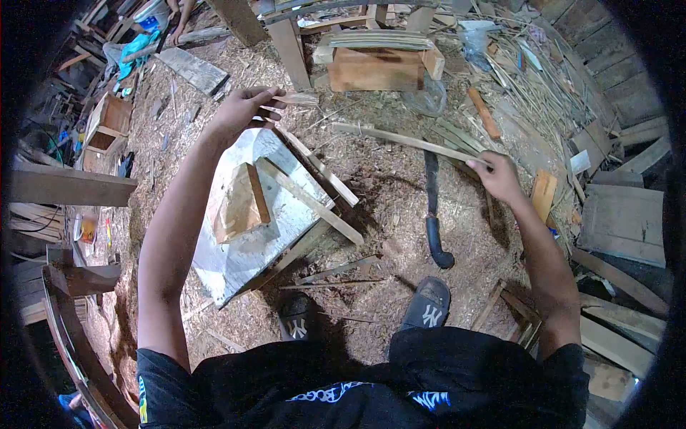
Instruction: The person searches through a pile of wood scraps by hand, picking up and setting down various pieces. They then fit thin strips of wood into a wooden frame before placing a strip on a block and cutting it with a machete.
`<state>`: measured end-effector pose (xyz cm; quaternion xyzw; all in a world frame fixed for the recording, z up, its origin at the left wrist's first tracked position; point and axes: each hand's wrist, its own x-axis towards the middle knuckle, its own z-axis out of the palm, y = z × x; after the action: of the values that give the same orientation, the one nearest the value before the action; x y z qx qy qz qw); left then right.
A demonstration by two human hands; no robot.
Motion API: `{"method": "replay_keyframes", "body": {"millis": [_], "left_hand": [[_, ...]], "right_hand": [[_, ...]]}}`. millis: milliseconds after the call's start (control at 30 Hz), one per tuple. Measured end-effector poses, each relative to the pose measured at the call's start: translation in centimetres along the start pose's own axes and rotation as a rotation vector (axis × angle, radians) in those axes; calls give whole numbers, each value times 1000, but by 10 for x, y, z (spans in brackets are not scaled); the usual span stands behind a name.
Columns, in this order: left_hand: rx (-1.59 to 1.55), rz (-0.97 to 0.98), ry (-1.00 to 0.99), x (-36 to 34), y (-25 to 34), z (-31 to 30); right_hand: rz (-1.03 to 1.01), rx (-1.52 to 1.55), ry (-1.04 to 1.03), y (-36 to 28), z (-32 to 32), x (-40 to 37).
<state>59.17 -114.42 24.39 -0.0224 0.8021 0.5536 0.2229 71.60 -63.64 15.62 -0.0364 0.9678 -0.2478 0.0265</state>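
My left hand is raised over the far corner of a pale wooden board and pinches a short thin wood strip. My right hand grips the near end of a long thin wooden slat that stretches left and away over the sawdust floor. On the board lie two more slats and a small brown wedge-shaped block.
A machete with a black handle lies on the floor between my hands. My two feet in black sandals stand in sawdust. A wooden stool stands ahead, a heap of thin sticks and planks to the right, crates at left.
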Motion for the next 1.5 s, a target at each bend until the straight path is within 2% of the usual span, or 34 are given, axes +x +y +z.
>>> {"method": "replay_keyframes", "body": {"millis": [67,167,333,567,633,667,867,933,1000,1033,1100,1167,1233,1300,1400,1433,1500], "left_hand": [[55,27,-28,2,0,1],[66,67,-70,-3,14,17],[-18,177,-91,6,30,29],[-201,205,-12,39,57,19],[-282,263,131,56,63,27],[-328,300,141,65,66,31],[-398,285,210,121,62,39],[-403,268,227,127,60,40],[-166,222,309,132,62,41],[-163,215,310,138,59,41],[175,296,452,149,57,42],[215,302,466,158,54,42],[254,308,479,162,51,42],[360,315,522,166,54,45],[425,241,508,146,73,59],[442,296,510,152,68,57],[512,302,522,160,58,54]], "right_hand": [[-81,102,92,2,-5,3],[-198,137,121,-13,-23,15],[-249,182,118,-28,-49,46],[-179,208,85,-36,-100,104],[-291,152,274,-20,-108,136],[-231,210,266,-19,-112,143],[-277,221,405,-9,-102,193],[-278,238,381,8,-93,215],[-327,241,380,18,-85,224],[-324,246,375,20,-83,227],[-320,181,419,23,-79,234],[-316,204,395,29,-78,241],[-212,174,299,34,-77,247],[-252,140,321,36,-72,249],[-170,154,233,35,-72,245],[-156,149,235,35,-70,244],[-222,159,255,36,-65,245]]}}
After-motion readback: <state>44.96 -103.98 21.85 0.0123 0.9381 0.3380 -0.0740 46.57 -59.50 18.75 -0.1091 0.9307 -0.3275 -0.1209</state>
